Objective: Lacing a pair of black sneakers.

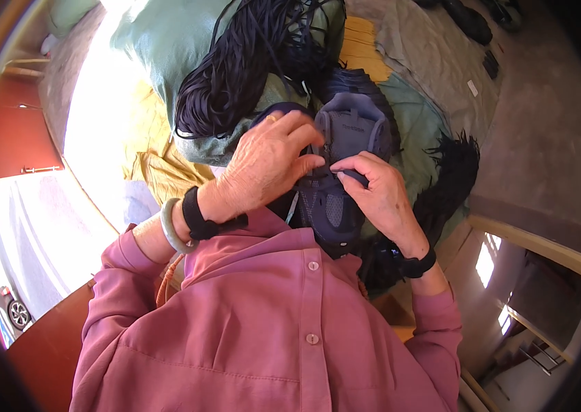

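A dark grey-blue lace-up shoe (pixel 355 141) lies in front of me, its heel opening away from me and its toe toward my body. My right hand (pixel 385 196) is at the shoe's lacing, thumb and forefinger pinched on a thin dark shoelace (pixel 336 170). Over the left eyelet side, my left hand (pixel 270 159) has bent fingers, with the thumb apart from them. Its fingertips are smeared by motion, and whether they hold a lace cannot be told. Part of another dark shoe sole (pixel 355 81) shows behind this shoe.
Beyond my left hand, a big bundle of black laces (pixel 235 75) lies over a green cloth-covered heap (pixel 156 38). A second black lace bundle (pixel 447 180) hangs at the right. Yellow cloth (pixel 163 168) and a grey-brown cloth (pixel 434 62) spread around them.
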{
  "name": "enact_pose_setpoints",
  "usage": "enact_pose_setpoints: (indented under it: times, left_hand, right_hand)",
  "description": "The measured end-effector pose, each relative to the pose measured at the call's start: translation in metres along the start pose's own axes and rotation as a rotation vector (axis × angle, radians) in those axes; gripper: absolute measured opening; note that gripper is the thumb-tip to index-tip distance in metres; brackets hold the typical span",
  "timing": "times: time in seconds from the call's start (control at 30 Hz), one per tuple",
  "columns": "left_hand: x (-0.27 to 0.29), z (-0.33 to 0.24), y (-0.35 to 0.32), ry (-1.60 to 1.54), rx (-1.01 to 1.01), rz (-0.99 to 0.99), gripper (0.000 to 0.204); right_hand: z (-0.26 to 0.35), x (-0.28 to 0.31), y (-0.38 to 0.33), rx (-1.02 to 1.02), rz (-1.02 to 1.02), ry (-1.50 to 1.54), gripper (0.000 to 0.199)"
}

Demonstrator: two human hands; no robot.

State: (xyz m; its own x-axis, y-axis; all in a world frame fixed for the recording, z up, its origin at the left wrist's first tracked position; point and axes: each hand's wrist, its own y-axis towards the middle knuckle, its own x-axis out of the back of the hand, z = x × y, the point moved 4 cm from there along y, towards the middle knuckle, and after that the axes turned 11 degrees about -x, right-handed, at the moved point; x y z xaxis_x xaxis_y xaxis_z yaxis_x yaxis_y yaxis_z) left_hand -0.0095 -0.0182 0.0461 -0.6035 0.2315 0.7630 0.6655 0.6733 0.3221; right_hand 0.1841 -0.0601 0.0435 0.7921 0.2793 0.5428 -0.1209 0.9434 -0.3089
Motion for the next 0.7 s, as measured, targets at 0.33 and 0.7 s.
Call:
enact_pose_setpoints:
  times: [0.33, 0.7]
  left_hand:
    - [-0.007, 0.015, 0.029, -0.24, -0.381, 0.302, 0.035]
    - [-0.018, 0.017, 0.022, -0.227, -0.396, 0.223, 0.032]
  right_hand:
    - [-0.006, -0.004, 0.011, -0.007, -0.018, 0.0, 0.016]
    - [-0.004, -0.003, 0.014, -0.007, 0.002, -0.036, 0.018]
